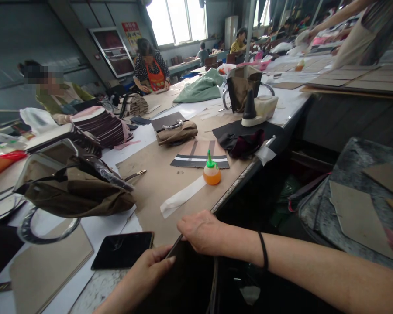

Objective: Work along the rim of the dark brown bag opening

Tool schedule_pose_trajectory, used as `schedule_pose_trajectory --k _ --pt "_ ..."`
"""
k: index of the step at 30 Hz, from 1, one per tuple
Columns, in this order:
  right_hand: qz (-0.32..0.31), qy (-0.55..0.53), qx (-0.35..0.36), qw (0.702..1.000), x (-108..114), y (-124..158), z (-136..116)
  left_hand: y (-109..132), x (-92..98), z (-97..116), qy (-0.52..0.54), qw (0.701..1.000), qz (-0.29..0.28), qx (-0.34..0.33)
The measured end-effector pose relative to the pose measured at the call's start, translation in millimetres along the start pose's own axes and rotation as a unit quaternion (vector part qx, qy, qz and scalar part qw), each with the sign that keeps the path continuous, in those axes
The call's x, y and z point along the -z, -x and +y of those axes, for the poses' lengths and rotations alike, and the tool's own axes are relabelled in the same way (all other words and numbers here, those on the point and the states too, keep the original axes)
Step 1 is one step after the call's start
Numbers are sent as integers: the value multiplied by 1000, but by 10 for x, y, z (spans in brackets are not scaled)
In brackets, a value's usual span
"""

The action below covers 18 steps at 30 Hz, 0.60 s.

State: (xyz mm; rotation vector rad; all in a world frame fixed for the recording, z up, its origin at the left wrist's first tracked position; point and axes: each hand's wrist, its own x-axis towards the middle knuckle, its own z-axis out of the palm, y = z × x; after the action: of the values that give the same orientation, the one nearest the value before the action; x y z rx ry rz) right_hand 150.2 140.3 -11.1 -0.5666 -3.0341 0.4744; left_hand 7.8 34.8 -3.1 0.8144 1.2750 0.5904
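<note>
At the table's near edge, my left hand (154,265) pinches the edge of a thin dark piece (176,247), thumb on top. Just to its right, my right hand (201,231) has its fingers closed on the same edge. The lower part of this piece merges with the shadow below, so its full shape is hidden. Left of my left hand lies a black phone (122,250). Beyond my right hand stand a small bottle (212,174) of orange liquid with a green nozzle and a white paper strip (183,198).
A brown bag (78,192) with a ring handle lies at left, near stacked panels (100,126). Another folded bag (175,131), a striped panel (199,155) and a glue pot (260,109) stand farther back. A cluttered stool (327,196) is at right. Co-workers sit beyond.
</note>
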Motion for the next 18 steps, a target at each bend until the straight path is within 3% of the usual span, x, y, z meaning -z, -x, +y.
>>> schedule_pose_trajectory --k 5,8,11,14,18 --pt "-15 -17 -8 1000 21 -31 -14 -168 64 19 -34 999 -20 -3" --pt "-11 -42 -27 999 24 -15 13 -277 59 31 -106 994 12 -30" --pt "43 -57 -47 996 35 99 69 -315 33 12 -164 983 57 -56" --pt "78 -53 -125 988 34 297 131 -285 19 -49 -168 981 78 -61" --pt "77 -80 -235 966 -43 523 232 -248 14 -141 -162 979 101 -73"
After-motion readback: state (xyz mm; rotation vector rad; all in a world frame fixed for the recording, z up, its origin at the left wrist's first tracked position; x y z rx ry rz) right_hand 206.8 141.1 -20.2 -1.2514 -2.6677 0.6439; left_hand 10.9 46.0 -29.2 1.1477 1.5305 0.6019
